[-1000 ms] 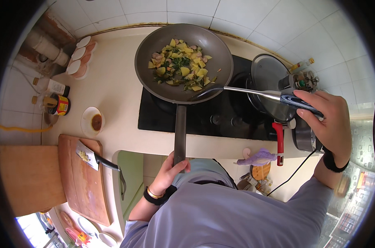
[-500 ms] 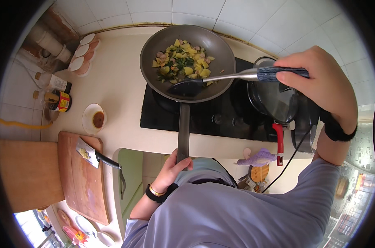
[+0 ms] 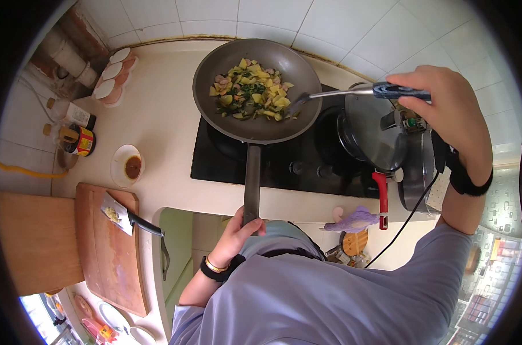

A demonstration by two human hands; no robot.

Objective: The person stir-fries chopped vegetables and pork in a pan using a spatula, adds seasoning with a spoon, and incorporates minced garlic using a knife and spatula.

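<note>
A dark grey frying pan [image 3: 300, 72] holding yellow potato pieces, greens and pinkish bits [image 3: 249, 89] sits on the black cooktop [image 3: 284, 175]. My left hand [image 3: 241, 233] is closed around the pan's handle [image 3: 253, 178] at its lower end. My right hand [image 3: 445, 106] grips the dark handle of a metal-shafted spatula [image 3: 359, 90], whose dark head is among the food at the pan's right side.
A lidded pot [image 3: 370, 132] with a red-handled utensil [image 3: 380, 192] stands right. At left are a bowl of brown sauce [image 3: 129, 164], bottles [image 3: 80, 141], pink containers [image 3: 108, 80] and a cutting board [image 3: 106, 270] bearing a cleaver [image 3: 117, 215]. A cord [image 3: 413, 210] hangs right.
My right hand has risen from beside the pot to higher up. The spatula's head has moved from the pan's lower rim up and rightward into the food. My left hand stays on the handle.
</note>
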